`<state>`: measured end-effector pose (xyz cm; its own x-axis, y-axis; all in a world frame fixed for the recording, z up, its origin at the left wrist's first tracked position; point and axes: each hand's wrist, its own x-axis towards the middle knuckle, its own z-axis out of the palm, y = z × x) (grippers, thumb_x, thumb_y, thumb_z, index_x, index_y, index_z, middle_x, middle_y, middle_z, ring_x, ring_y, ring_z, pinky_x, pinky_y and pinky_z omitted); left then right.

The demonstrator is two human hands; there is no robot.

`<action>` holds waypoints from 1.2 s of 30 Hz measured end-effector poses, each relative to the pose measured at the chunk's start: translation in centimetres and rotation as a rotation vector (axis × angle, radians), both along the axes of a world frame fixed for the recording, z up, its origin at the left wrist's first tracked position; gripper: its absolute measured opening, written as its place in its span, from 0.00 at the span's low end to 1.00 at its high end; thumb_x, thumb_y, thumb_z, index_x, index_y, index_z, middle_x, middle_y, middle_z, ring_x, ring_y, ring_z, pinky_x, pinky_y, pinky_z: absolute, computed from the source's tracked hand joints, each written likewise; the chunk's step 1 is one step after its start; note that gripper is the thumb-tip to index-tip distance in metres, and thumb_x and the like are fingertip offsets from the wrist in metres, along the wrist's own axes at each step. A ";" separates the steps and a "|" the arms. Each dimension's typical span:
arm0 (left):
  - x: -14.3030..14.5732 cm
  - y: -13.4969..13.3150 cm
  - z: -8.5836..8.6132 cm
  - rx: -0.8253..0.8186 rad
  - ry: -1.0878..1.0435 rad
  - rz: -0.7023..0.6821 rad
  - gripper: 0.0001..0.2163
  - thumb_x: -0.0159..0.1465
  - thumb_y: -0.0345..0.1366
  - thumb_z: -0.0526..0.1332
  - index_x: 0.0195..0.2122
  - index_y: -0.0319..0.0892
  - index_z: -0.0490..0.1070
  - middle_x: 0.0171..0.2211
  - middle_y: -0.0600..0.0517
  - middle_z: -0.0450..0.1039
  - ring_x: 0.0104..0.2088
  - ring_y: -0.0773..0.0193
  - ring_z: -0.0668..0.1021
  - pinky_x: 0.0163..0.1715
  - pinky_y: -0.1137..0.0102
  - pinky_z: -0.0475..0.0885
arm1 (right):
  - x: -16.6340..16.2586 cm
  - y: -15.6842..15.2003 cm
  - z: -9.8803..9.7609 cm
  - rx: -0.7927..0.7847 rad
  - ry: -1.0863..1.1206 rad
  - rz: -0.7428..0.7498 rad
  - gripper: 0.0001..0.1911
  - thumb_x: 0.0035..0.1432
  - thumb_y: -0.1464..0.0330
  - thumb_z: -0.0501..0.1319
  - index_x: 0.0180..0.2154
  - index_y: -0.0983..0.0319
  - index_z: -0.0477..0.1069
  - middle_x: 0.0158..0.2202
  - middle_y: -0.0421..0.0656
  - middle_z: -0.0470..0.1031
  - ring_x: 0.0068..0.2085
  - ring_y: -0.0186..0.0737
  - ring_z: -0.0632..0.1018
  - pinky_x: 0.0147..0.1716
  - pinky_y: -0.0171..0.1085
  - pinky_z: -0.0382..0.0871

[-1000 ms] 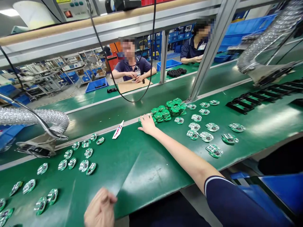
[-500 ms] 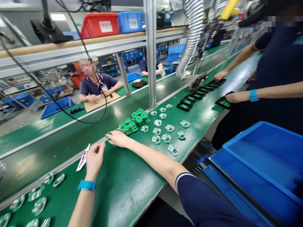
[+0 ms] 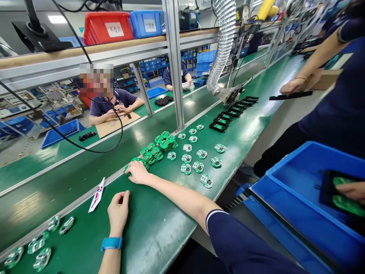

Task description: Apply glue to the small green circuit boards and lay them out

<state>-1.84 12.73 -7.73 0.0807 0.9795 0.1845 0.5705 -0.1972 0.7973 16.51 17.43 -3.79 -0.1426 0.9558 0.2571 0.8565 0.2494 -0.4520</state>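
Note:
My left hand, with a blue wristband, is over the green tabletop. Its fingers are curled together, with nothing visible in them. A white tube with red and blue print lies just left of it. My right hand reaches to the near end of a heap of green circuit boards. Its fingers are closed on a circuit board, mostly hidden, with only a green edge showing. Several loose boards with white parts lie spread right of the heap. More boards lie at the lower left.
Black frames stand in a row along the table, under a silver duct. On the right, a co-worker's hand holds a black frame with a green board over a blue bin. A metal post rises behind the heap.
My left hand has moved down and away from my right hand, which stays by the heap. The co-worker at right has brought a black frame from the table to above the blue bin.

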 end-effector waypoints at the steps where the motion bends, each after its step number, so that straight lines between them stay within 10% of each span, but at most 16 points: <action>1: 0.1 -0.1 0.0 0.017 -0.006 -0.006 0.30 0.55 0.69 0.61 0.32 0.43 0.78 0.33 0.47 0.81 0.34 0.53 0.79 0.37 0.62 0.72 | -0.1 0.0 0.3 -0.001 0.027 -0.014 0.13 0.63 0.73 0.65 0.48 0.59 0.81 0.54 0.50 0.77 0.57 0.54 0.73 0.56 0.50 0.66; 7: 0.0 -1.3 0.6 0.160 -0.093 0.056 0.23 0.65 0.59 0.58 0.33 0.42 0.76 0.32 0.46 0.79 0.34 0.56 0.79 0.38 0.62 0.75 | 0.0 -1.2 2.5 0.085 0.260 -0.030 0.25 0.59 0.83 0.54 0.51 0.61 0.81 0.52 0.50 0.81 0.55 0.47 0.76 0.60 0.46 0.66; 13: 0.0 -3.6 3.7 0.473 -0.067 0.069 0.35 0.59 0.50 0.72 0.64 0.44 0.66 0.70 0.37 0.61 0.71 0.42 0.65 0.70 0.49 0.61 | -0.3 -5.3 2.8 0.100 0.517 0.065 0.29 0.53 0.83 0.52 0.51 0.63 0.81 0.48 0.49 0.83 0.51 0.45 0.80 0.58 0.45 0.72; 21: 0.0 -5.4 3.6 -0.311 -0.802 -0.094 0.23 0.55 0.48 0.77 0.44 0.42 0.73 0.34 0.49 0.81 0.35 0.60 0.83 0.40 0.66 0.78 | -0.5 -10.1 0.6 -0.194 0.948 0.255 0.17 0.54 0.67 0.67 0.46 0.63 0.81 0.42 0.46 0.85 0.43 0.46 0.82 0.48 0.44 0.76; 36: 0.6 -5.8 2.9 -0.434 -0.919 -0.050 0.24 0.46 0.40 0.83 0.40 0.40 0.76 0.32 0.51 0.81 0.29 0.62 0.83 0.34 0.68 0.79 | -1.9 -11.1 -1.8 -0.419 1.369 0.042 0.22 0.45 0.54 0.78 0.33 0.62 0.78 0.29 0.39 0.81 0.32 0.37 0.78 0.36 0.37 0.73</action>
<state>-1.24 6.94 -4.84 0.1298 0.9760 -0.1747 -0.3003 0.2066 0.9312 14.56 6.31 -5.58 -0.0467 0.9955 -0.0823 -0.3107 -0.0928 -0.9460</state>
